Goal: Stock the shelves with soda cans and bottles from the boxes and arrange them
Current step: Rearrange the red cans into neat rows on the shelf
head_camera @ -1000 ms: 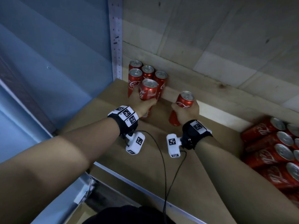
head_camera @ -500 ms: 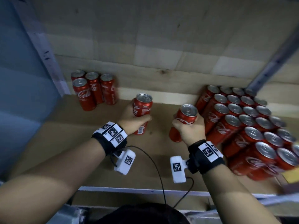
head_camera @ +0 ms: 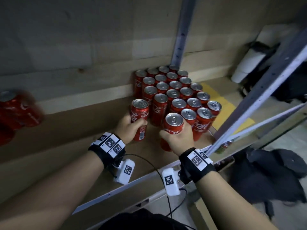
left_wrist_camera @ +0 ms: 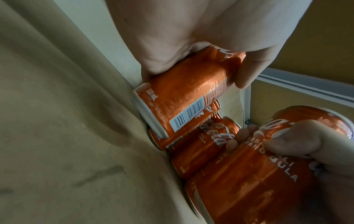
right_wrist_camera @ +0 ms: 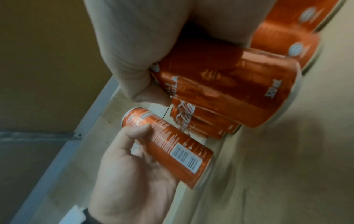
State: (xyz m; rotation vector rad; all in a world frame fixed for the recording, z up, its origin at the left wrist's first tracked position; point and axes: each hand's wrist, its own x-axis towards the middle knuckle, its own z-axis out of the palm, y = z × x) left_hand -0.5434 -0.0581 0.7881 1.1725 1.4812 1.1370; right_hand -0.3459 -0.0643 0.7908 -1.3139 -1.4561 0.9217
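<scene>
Gripping cans [head_camera: 139,119], both hands [head_camera: 131,126]; barcode [left_wrist_camera: 186,115] only wrist-visible.

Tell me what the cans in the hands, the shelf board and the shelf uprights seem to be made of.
The can in the left hand and the can in the right hand look like aluminium: bare silvery tops with pull tabs, glossy red printed sides. The shelf board appears to be matte brown fibreboard or cardboard; which one is unclear. The upright looks like pale painted metal, going by its row of punched holes.
</scene>
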